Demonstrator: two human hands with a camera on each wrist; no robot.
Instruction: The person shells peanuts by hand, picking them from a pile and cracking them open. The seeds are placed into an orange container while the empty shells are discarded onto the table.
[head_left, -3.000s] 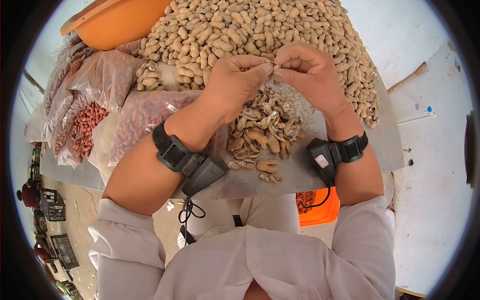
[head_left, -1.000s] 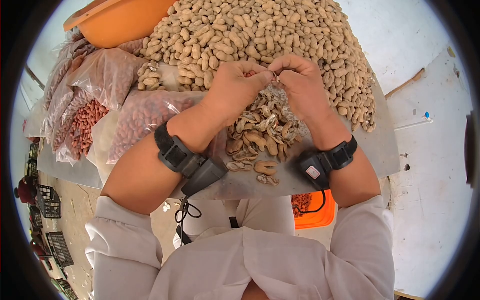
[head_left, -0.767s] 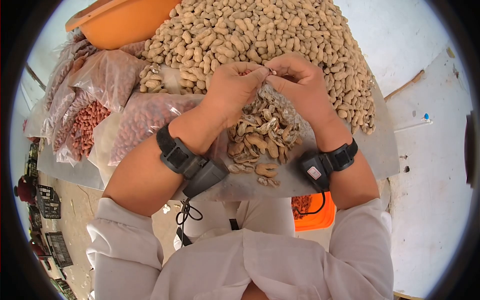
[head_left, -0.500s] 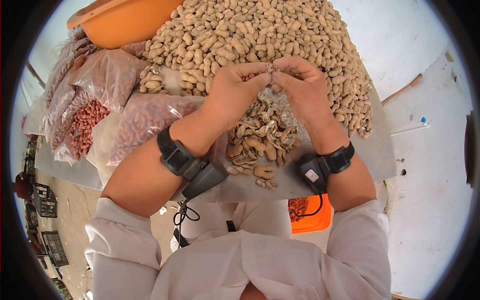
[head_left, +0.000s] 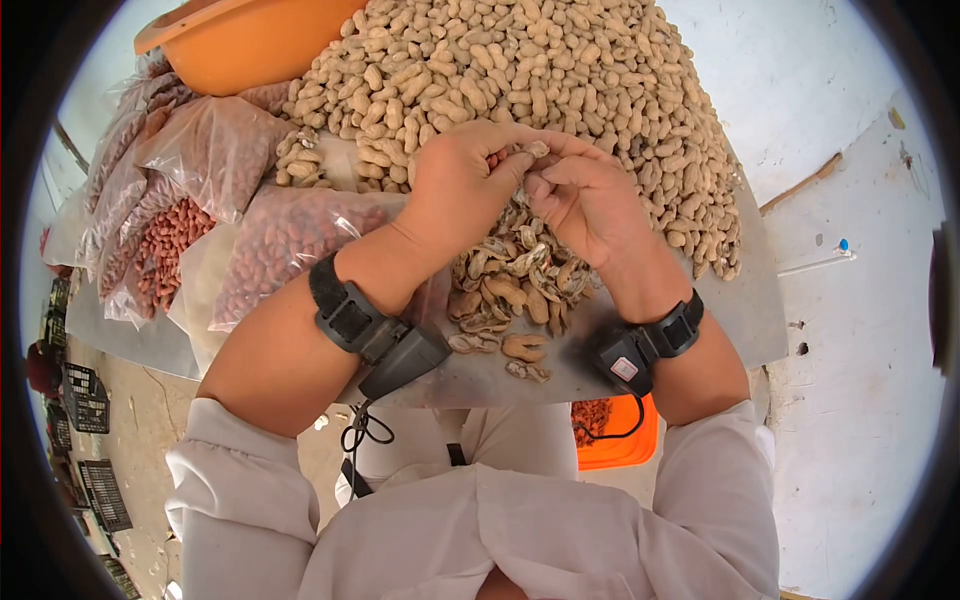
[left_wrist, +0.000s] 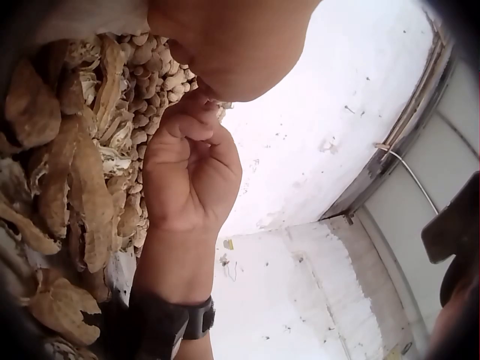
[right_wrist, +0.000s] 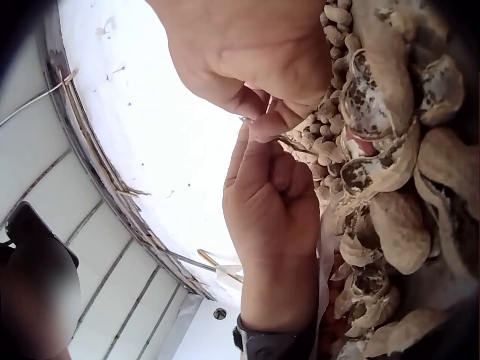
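Over a pile of empty shells point(head_left: 510, 280), my two hands meet fingertip to fingertip. My left hand point(head_left: 512, 165) has its fingers curled and pinches a pale peanut shell point(head_left: 537, 150); reddish kernels show in its palm. My right hand point(head_left: 545, 186), fingers curled, pinches the same shell from below. The left wrist view looks across at the right hand point(left_wrist: 191, 172) beside the shells point(left_wrist: 67, 172). In the right wrist view the left hand point(right_wrist: 274, 202) meets the right fingertips next to the split shells point(right_wrist: 397, 150).
A big heap of unshelled peanuts point(head_left: 540, 70) fills the back of the metal table point(head_left: 740, 300). Clear bags of red kernels point(head_left: 280, 230) lie at the left, an orange basin point(head_left: 240, 40) behind them. An orange bucket point(head_left: 615, 430) sits under the table edge.
The hands stay together above the shell pile, working the shell. The right hand has dropped a little and turned under the left fingertips.
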